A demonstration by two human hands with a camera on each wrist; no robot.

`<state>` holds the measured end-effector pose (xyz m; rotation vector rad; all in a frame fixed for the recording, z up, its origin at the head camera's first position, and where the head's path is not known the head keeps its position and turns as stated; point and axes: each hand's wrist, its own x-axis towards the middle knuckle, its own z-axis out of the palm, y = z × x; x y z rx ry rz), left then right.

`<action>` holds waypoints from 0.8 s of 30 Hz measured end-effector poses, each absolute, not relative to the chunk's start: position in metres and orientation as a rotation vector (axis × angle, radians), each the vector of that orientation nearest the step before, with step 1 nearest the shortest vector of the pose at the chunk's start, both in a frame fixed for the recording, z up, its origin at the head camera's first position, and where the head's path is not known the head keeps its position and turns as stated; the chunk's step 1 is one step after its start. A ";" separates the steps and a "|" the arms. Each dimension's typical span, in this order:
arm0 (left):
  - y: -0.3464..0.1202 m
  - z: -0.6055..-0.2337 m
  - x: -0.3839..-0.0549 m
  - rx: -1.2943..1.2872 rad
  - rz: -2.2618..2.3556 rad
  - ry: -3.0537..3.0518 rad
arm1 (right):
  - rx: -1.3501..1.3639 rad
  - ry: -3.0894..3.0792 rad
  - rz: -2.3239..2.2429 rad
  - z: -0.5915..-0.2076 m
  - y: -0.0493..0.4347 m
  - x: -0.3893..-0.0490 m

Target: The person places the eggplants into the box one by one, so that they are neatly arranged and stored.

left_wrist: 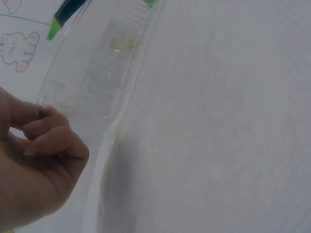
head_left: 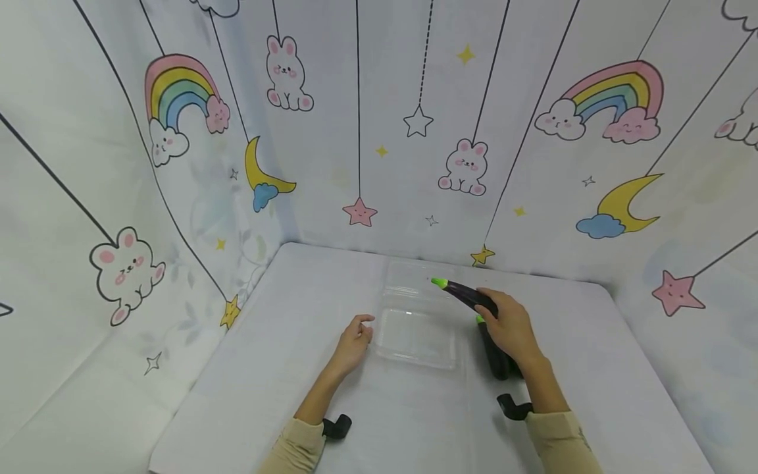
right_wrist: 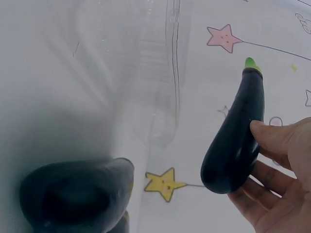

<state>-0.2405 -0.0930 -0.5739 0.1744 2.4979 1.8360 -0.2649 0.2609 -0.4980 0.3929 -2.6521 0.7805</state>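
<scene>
My right hand (head_left: pixel 514 326) grips a dark purple eggplant (head_left: pixel 468 295) with a bright green stem end. Thumb on one side and fingers on the other, it holds the eggplant (right_wrist: pixel 238 131) up, stem pointing toward the back of a clear plastic box (head_left: pixel 414 363). The box lies on the table with its lid half folded back. At the box's left edge, my left hand (head_left: pixel 353 342) has curled fingers; the left wrist view shows them pinching the clear rim (left_wrist: pixel 44 99). More eggplants (head_left: pixel 493 352) lie right of the box, partly hidden beneath my right forearm.
The white table (head_left: pixel 284 296) reaches back to a cloth wall (head_left: pixel 331 145) printed with rabbits, stars and rainbows. Cloth also hangs along both sides. Black wrist mounts (head_left: pixel 337 426) stick out from both forearms.
</scene>
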 end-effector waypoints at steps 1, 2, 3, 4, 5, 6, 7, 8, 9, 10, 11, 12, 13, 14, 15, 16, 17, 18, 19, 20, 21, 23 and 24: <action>-0.093 -0.573 -0.241 0.179 1.836 2.495 | 0.397 -2.650 0.782 -0.498 0.260 -0.265; -0.093 -0.573 -0.241 0.184 1.835 2.491 | 0.401 -2.649 0.781 -0.498 0.259 -0.266; -0.093 -0.573 -0.241 0.186 1.834 2.487 | 0.404 -2.648 0.782 -0.498 0.258 -0.266; -0.094 -0.573 -0.241 0.190 1.834 2.483 | 0.405 -2.648 0.783 -0.499 0.257 -0.267; -0.094 -0.572 -0.241 0.192 1.832 2.482 | 0.408 -2.650 0.784 -0.499 0.256 -0.267; -0.094 -0.572 -0.241 0.194 1.832 2.480 | 0.412 -2.651 0.785 -0.499 0.255 -0.267; -0.094 -0.573 -0.241 0.196 1.831 2.480 | 0.416 -2.651 0.789 -0.499 0.253 -0.268; -0.094 -0.573 -0.241 0.198 1.830 2.480 | 0.419 -2.651 0.790 -0.500 0.252 -0.268; -0.094 -0.573 -0.241 0.197 1.831 2.478 | 0.423 -2.650 0.792 -0.500 0.251 -0.269; -0.094 -0.573 -0.241 0.192 1.830 2.479 | 0.428 -2.651 0.793 -0.500 0.250 -0.269; -0.094 -0.574 -0.241 0.188 1.831 2.483 | 0.433 -2.653 0.794 -0.501 0.249 -0.270; -0.094 -0.574 -0.241 0.187 1.831 2.487 | 0.438 -2.655 0.797 -0.501 0.247 -0.271; -0.094 -0.574 -0.241 0.187 1.831 2.494 | 0.442 -2.656 0.801 -0.502 0.246 -0.272; -0.094 -0.574 -0.241 0.183 1.832 2.497 | 0.444 -2.660 0.804 -0.502 0.245 -0.272; -0.094 -0.574 -0.241 0.180 1.835 2.500 | 0.446 -2.665 0.808 -0.503 0.244 -0.272; -0.093 -0.574 -0.241 0.179 1.836 2.506 | 0.449 -2.671 0.810 -0.503 0.243 -0.273; -0.093 -0.573 -0.241 0.183 1.838 2.509 | 0.452 -2.673 0.813 -0.503 0.241 -0.273; -0.093 -0.573 -0.241 0.185 1.835 2.510 | 0.454 -2.678 0.817 -0.503 0.239 -0.273; -0.093 -0.573 -0.241 0.188 1.836 2.507 | 0.454 -2.685 0.822 -0.503 0.238 -0.272; -0.093 -0.573 -0.241 0.189 1.835 2.503 | 0.455 -2.692 0.824 -0.502 0.237 -0.272; -0.093 -0.573 -0.241 0.189 1.834 2.502 | 0.458 -2.699 0.822 -0.502 0.235 -0.273; -0.094 -0.572 -0.241 0.197 1.830 2.502 | 0.468 -2.706 0.821 -0.501 0.232 -0.274; -0.094 -0.573 -0.241 0.195 1.827 2.501 | 0.475 -2.710 0.816 -0.501 0.232 -0.275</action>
